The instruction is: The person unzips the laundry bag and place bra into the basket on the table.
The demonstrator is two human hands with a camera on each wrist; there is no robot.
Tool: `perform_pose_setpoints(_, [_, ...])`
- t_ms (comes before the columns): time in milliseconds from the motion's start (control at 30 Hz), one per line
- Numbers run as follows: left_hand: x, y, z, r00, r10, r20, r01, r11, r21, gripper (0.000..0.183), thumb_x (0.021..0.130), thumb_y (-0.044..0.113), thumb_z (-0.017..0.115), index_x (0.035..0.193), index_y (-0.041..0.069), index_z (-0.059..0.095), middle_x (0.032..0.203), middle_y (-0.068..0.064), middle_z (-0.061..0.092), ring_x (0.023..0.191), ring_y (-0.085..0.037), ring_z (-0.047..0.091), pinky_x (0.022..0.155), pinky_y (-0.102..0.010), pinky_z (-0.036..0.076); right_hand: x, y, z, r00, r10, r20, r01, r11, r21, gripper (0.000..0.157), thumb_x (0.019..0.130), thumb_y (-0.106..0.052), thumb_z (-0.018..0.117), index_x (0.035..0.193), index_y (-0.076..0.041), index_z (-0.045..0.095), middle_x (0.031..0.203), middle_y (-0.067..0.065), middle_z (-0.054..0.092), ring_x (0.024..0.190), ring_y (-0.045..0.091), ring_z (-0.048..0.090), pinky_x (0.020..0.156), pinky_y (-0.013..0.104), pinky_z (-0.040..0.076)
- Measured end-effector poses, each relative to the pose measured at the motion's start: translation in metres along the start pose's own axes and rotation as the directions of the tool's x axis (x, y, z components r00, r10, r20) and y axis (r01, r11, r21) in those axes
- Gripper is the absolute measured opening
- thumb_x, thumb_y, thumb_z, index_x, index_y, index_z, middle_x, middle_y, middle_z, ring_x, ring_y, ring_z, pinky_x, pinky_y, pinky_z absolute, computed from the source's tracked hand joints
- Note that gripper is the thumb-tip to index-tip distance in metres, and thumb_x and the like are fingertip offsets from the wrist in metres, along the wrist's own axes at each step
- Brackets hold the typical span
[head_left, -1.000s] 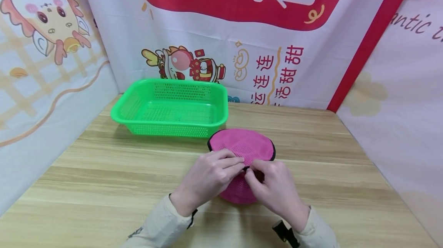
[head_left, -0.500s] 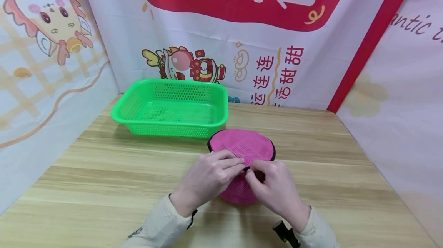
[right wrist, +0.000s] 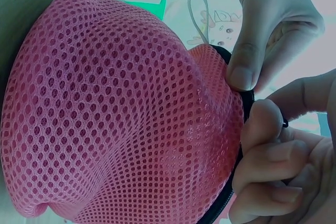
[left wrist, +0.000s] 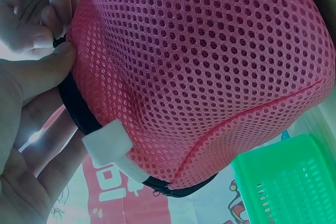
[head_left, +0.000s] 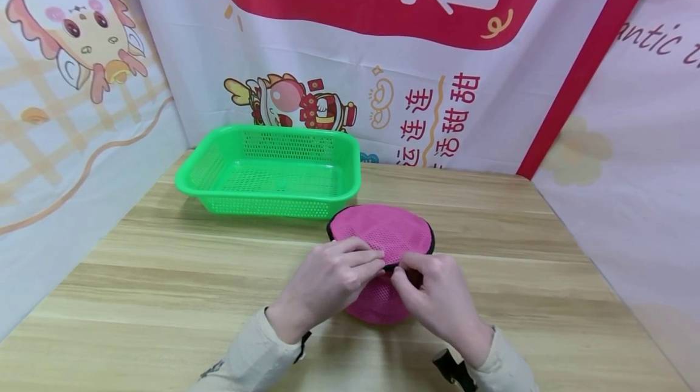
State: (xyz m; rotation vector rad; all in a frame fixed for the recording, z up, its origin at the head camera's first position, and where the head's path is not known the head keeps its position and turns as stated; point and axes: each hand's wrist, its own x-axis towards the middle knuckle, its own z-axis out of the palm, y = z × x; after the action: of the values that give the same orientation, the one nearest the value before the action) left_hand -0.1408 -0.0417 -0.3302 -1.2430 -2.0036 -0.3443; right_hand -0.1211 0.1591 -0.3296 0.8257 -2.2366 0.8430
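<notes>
A pink mesh laundry bag [head_left: 383, 225], rounded and bulging, stands on the table with its black-edged top tilted up. My left hand [head_left: 333, 279] pinches the black zipper edge [left wrist: 79, 106] between thumb and fingers, as the left wrist view shows. Just beside it, my right hand [head_left: 440, 298] has its fingers curled at the same edge and pinches the zip there. A small black bit, perhaps the zip pull, pokes out by the right index finger. Zipper teeth [right wrist: 224, 205] show below that hand in the right wrist view. A white tab [left wrist: 107, 141] sits on the rim.
Behind the bag to the left, a green plastic basket [head_left: 279, 205] with perforated walls stands on the wood-grain table [head_left: 164, 295]. Printed cloth [head_left: 481, 112] hangs at the back and along both sides. A pale loop [right wrist: 198, 19] sticks out from the bag's edge.
My right hand has shifted slightly to the right along the black edge, so a little more of it shows between the hands. My left hand keeps its place.
</notes>
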Motion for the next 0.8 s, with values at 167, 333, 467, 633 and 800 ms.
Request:
perform_pose_setpoints(167, [0.0004, 0.0003, -0.0016, 1.0, -0.014, 0.005, 0.014, 1.0, -0.027, 0.016, 0.084, 0.005, 0.076, 0.097, 0.011, 0.079, 0.098, 0.001, 0.073, 0.089, -0.011, 0.064, 0.077, -0.023, 0.055, 0.0007, -0.0014, -0.0025, 1.0, 0.017, 0.014, -0.017, 1.0, 0.01, 0.037, 0.074, 0.0, 0.062, 0.059, -0.026, 0.041, 0.054, -0.02, 0.032, 0.048, -0.005, 0.029, 0.04, 0.012, 0.022])
perform_pose_setpoints(333, [0.0007, 0.001, -0.0018, 1.0, -0.017, 0.003, 0.017, 0.999, -0.031, 0.015, 0.083, 0.005, 0.076, 0.097, 0.01, 0.078, 0.097, 0.001, 0.073, 0.09, -0.011, 0.064, 0.078, -0.023, 0.055, 0.0008, -0.003, -0.005, 0.998, 0.045, 0.053, -0.046, 0.999, 0.011, 0.034, 0.077, -0.003, 0.064, 0.061, -0.026, 0.044, 0.055, -0.02, 0.034, 0.048, -0.005, 0.031, 0.04, 0.013, 0.025])
perform_pose_setpoints(467, [0.0006, 0.0023, -0.0014, 1.0, -0.019, 0.002, 0.019, 0.999, -0.027, 0.012, 0.084, 0.008, 0.076, 0.095, 0.01, 0.078, 0.096, 0.0, 0.073, 0.089, -0.012, 0.065, 0.079, -0.024, 0.055, 0.0005, -0.0034, -0.0045, 0.996, 0.031, 0.08, -0.032, 0.999, 0.005, 0.033, 0.078, -0.003, 0.065, 0.062, -0.025, 0.045, 0.055, -0.02, 0.035, 0.048, -0.005, 0.032, 0.04, 0.012, 0.026])
perform_pose_setpoints(633, [0.0015, 0.0039, -0.0002, 1.0, -0.001, -0.017, 0.001, 1.0, 0.002, 0.014, 0.083, 0.012, 0.078, 0.097, 0.009, 0.077, 0.098, -0.001, 0.072, 0.091, -0.013, 0.065, 0.081, -0.024, 0.054, -0.0003, -0.0027, -0.0029, 0.997, 0.003, 0.081, -0.005, 1.0, 0.024, 0.036, 0.078, -0.002, 0.064, 0.062, -0.025, 0.043, 0.055, -0.02, 0.033, 0.048, -0.005, 0.031, 0.04, 0.012, 0.025])
perform_pose_setpoints(800, [0.0028, 0.0054, 0.001, 1.0, 0.013, -0.026, -0.012, 0.999, 0.031, 0.017, 0.082, 0.008, 0.077, 0.099, 0.008, 0.076, 0.101, -0.002, 0.071, 0.093, -0.014, 0.065, 0.082, -0.024, 0.054, -0.0009, -0.0018, -0.0017, 0.998, -0.024, 0.061, 0.022, 0.999, 0.041, 0.037, 0.077, -0.001, 0.063, 0.062, -0.025, 0.041, 0.056, -0.02, 0.033, 0.048, -0.006, 0.029, 0.04, 0.011, 0.024])
